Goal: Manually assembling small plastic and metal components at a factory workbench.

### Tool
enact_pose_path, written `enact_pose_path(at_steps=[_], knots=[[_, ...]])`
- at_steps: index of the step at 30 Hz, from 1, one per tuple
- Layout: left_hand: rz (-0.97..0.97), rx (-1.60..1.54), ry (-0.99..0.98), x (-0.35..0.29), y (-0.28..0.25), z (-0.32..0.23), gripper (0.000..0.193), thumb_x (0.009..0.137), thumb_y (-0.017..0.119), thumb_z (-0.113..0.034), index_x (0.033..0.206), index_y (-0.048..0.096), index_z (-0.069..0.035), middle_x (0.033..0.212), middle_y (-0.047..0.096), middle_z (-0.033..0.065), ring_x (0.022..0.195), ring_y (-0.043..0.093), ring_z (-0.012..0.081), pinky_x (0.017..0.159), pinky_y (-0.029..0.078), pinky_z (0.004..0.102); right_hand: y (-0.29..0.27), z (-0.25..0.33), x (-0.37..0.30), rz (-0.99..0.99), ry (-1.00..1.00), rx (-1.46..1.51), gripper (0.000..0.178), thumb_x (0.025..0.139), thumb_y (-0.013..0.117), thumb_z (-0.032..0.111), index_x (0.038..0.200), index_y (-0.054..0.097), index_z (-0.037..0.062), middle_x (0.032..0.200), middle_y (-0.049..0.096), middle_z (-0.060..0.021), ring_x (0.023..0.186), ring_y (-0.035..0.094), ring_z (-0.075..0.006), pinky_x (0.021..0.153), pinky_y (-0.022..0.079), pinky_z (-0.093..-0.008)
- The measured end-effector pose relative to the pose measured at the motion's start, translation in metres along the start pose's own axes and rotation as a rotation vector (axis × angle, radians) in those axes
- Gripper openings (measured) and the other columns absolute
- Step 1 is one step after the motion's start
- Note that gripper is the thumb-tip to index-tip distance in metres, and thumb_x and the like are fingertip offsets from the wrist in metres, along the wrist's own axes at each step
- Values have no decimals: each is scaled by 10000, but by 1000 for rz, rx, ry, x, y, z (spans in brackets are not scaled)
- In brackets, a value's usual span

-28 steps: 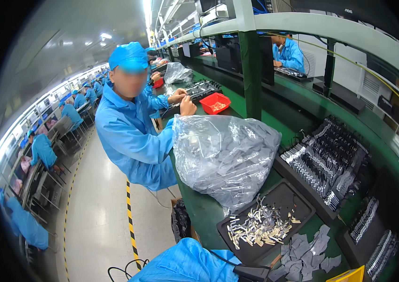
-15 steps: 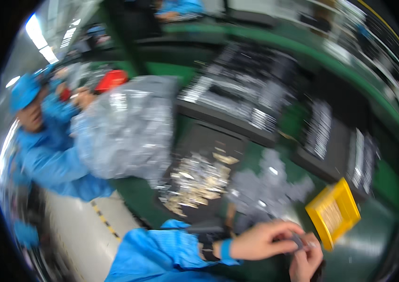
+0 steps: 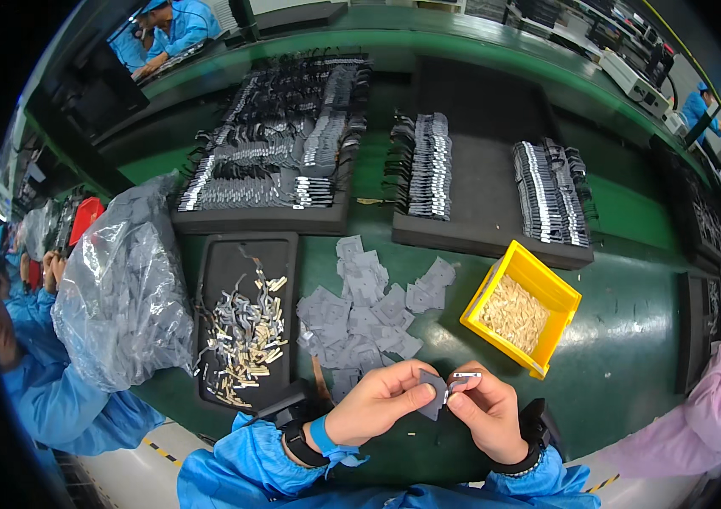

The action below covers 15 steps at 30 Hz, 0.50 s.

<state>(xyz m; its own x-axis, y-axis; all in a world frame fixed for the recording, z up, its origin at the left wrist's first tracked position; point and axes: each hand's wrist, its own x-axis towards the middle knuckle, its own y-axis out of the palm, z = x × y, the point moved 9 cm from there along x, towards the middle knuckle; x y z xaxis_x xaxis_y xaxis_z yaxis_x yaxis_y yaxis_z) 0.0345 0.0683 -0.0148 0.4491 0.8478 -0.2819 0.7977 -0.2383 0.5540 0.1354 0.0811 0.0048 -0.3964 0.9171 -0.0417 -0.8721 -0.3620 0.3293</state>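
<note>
Between the thumb and fingers of my left hand (image 3: 384, 400) is a small dark grey square sheet (image 3: 433, 402). My right hand (image 3: 489, 417) pinches a small flat part with a white face (image 3: 465, 377), which meets the sheet's right edge. Just beyond my hands lies a loose pile of similar grey sheets (image 3: 359, 321). To its left, a black tray (image 3: 286, 254) holds a tangle of small strips with tan and silver ends (image 3: 250, 339). A yellow bin (image 3: 559, 326), full of small tan pieces (image 3: 513, 314), stands ahead of my right hand.
Behind the pile, two black foam trays (image 3: 263, 222) (image 3: 483, 127) carry rows of dark parts with white labels. A clear plastic bag of grey pieces (image 3: 127, 288) stands at the left. Co-workers in blue (image 3: 38, 382) and pink (image 3: 674, 433) sit on either side.
The view has swung round and sharpened, so my hands now show nearer the middle. They remain together, and the sheet and white-faced part between them show more plainly.
</note>
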Motion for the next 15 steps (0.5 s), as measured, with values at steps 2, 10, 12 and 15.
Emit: enact_pose_path(at_steps=[2, 10, 12, 15], knots=[[-6, 26, 25, -4, -2, -2, 178, 890, 498, -101, 1048, 510, -21, 875, 554, -5, 819, 504, 52, 734, 415, 210, 3, 1, 0, -4, -10, -39, 83, 801, 563, -42, 875, 535, -17, 919, 485, -62, 831, 489, -114, 733, 406, -225], [57, 172, 411, 8, 14, -9, 122, 892, 474, -137, 941, 496, -27, 727, 519, 4, 686, 479, 61, 625, 395, 211, 1, 14, -11, -104, -7, -320, 142, 860, 502, 68, 983, 513, -2, 929, 524, -67, 800, 493, -117, 685, 400, -227], [80, 102, 411, 3, 15, -10, 115, 897, 456, -138, 927, 478, -29, 726, 510, 2, 676, 472, 60, 623, 394, 208, 2, 10, -12, -79, -25, -325, 147, 874, 496, 89, 996, 516, 9, 871, 525, -33, 718, 461, -76, 614, 358, -185], [82, 117, 477, 16, 12, 1, 176, 881, 461, -98, 1043, 479, -31, 791, 522, 12, 669, 463, 65, 612, 400, 216, -19, -5, -13, -106, -18, -350, 188, 884, 498, 109, 1054, 505, 29, 814, 506, 9, 586, 379, -24, 514, 273, -138]])
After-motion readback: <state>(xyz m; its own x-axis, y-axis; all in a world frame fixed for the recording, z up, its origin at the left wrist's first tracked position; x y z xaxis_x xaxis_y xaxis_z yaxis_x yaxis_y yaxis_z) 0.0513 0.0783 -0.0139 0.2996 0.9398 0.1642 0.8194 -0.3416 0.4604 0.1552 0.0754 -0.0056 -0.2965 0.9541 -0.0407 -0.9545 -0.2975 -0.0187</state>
